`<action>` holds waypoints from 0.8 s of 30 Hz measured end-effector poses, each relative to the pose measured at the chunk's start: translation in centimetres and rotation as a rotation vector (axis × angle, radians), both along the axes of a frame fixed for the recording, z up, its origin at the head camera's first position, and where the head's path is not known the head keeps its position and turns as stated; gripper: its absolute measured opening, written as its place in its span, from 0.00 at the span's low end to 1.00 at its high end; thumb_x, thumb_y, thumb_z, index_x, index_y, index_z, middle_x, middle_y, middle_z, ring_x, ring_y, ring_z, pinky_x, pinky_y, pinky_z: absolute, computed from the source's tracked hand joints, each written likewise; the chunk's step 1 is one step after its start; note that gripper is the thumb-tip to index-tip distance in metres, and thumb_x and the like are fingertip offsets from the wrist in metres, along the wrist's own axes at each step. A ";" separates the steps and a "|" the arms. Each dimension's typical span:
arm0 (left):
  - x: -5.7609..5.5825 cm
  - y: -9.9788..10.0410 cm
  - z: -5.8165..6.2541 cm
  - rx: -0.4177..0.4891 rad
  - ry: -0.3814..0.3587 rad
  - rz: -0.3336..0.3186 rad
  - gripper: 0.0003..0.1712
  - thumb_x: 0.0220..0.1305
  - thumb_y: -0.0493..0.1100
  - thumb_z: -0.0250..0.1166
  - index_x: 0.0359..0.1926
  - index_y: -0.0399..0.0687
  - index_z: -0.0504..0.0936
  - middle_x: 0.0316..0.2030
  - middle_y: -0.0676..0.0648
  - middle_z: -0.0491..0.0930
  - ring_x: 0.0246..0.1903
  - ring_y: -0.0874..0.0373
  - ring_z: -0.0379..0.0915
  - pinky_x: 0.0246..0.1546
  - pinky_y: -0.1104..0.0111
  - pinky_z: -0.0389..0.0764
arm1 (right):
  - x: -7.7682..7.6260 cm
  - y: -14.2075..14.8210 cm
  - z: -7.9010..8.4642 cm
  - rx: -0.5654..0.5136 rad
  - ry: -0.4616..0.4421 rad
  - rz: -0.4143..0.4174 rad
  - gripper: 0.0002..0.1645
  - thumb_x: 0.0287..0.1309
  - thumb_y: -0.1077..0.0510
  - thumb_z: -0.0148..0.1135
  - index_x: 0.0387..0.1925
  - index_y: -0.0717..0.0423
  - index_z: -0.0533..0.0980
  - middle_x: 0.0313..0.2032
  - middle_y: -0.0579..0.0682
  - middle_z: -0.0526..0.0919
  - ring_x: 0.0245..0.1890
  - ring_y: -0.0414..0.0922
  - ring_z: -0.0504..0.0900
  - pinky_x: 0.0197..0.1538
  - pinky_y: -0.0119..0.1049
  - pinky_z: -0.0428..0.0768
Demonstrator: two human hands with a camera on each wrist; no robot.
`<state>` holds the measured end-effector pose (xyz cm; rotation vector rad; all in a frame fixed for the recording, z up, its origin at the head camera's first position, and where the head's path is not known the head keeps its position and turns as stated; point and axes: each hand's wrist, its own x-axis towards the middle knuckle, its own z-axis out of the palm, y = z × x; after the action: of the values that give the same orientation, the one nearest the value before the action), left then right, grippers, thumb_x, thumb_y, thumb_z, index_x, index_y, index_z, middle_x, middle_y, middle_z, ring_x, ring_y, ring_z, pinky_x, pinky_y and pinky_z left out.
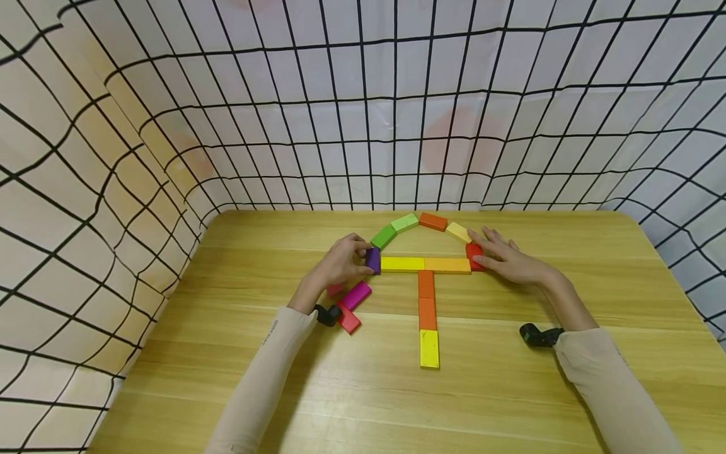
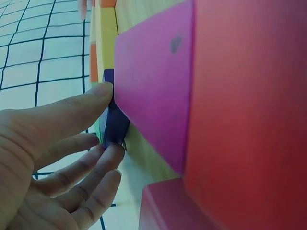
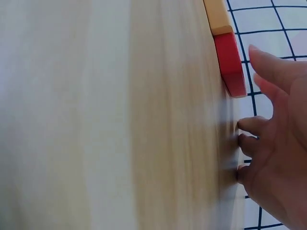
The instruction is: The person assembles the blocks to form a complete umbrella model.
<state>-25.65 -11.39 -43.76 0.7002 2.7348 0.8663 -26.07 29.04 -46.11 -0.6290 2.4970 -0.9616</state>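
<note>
My left hand pinches a dark purple block at the left end of a row, thumb at its near end and fingers at the far end. The left wrist view shows the same purple block between thumb and fingertips. At the row's other end, my right hand lies beside a red block, fingers loosely extended. In the right wrist view, thumb and fingers stand around the red block with a gap visible. Between these ends lie a yellow block and a light orange block.
Green, light green, orange and pale yellow blocks arch behind the row. An orange and yellow stem runs toward me. Magenta and red blocks lie by my left wrist. A gridded cloth surrounds the table.
</note>
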 end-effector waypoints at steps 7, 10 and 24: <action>0.2 0.1 0.0 0.016 -0.012 0.021 0.31 0.60 0.37 0.77 0.62 0.29 0.80 0.54 0.35 0.78 0.48 0.46 0.77 0.55 0.60 0.83 | 0.3 0.5 -0.1 -0.070 -0.011 -0.013 0.42 0.79 0.49 0.51 0.84 0.50 0.46 0.82 0.66 0.31 0.81 0.66 0.25 0.75 0.74 0.24; 0.3 0.1 0.0 0.021 -0.005 0.027 0.31 0.59 0.37 0.77 0.61 0.28 0.80 0.54 0.34 0.78 0.48 0.46 0.79 0.54 0.60 0.84 | 0.6 0.7 -0.1 -0.091 -0.021 -0.035 0.43 0.78 0.48 0.54 0.84 0.46 0.47 0.83 0.64 0.31 0.82 0.67 0.27 0.74 0.77 0.30; 0.5 0.4 0.1 0.050 -0.051 0.069 0.31 0.60 0.36 0.76 0.62 0.27 0.79 0.53 0.34 0.76 0.50 0.44 0.82 0.52 0.63 0.86 | 1.6 1.3 -0.7 -0.060 0.043 -0.133 0.40 0.72 0.43 0.62 0.79 0.45 0.62 0.84 0.56 0.43 0.81 0.70 0.42 0.72 0.78 0.50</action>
<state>-25.13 -10.95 -43.62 0.5869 2.7148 0.9570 -24.44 30.34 -46.79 -0.5118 2.5841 -1.0849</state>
